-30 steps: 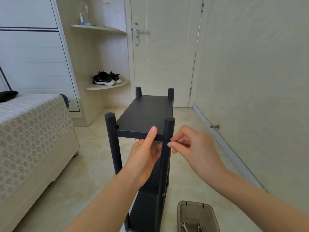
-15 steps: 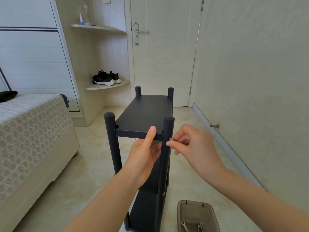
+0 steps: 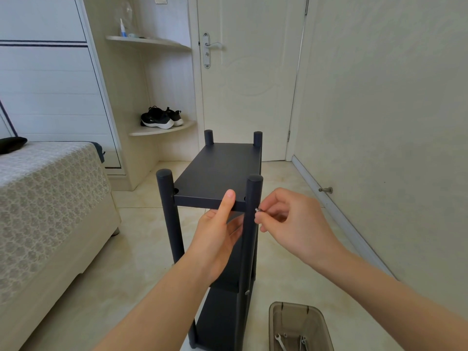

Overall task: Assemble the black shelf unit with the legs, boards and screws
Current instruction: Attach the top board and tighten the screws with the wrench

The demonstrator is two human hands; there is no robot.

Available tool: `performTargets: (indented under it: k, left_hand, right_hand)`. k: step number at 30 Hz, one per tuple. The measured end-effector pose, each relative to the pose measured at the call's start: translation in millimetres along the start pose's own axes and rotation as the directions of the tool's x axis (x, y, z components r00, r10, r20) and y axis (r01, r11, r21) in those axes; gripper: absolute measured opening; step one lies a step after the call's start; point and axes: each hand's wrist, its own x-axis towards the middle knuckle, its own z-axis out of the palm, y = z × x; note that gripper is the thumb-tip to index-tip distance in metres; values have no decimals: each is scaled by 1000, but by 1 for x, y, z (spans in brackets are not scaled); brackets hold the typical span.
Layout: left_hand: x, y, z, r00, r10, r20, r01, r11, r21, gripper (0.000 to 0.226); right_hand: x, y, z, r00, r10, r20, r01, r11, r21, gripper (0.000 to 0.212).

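Centrally, the black shelf unit [image 3: 215, 181] stands upright. The left hand [image 3: 216, 236] clamps its top board [image 3: 224, 163], thumb above, fingers [image 3: 235, 224] beneath (probably keeping it level), while the right hand [image 3: 291, 219] pinches a small screw [image 3: 256, 210] against the leg [image 3: 249, 249] right of centre, seemingly to start threading it.

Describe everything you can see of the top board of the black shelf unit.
The top board is a flat, matte black rectangle, seemingly painted wood, lying level between four round legs whose tops rise above it. Small notches show at its near corners. The left hand grips its front edge, thumb on top.
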Motion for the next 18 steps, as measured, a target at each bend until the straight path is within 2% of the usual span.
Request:
performTargets:
  k: [4, 13, 18]
  left_hand:
    - [0, 0, 1, 1000, 0, 10, 0, 1000, 7, 35]
    - [-2, 2, 3, 1000, -5, -24, 5, 1000, -16, 59]
    - [-6, 4, 6, 1000, 0, 5, 0, 1000, 28, 33]
  right_hand:
    - [0, 1, -3, 999, 21, 37, -24, 997, 73, 16]
    - [3, 1, -7, 997, 49, 58, -55, 992, 118, 7]
    - [6, 3, -9, 993, 75, 90, -92, 976, 198, 4]
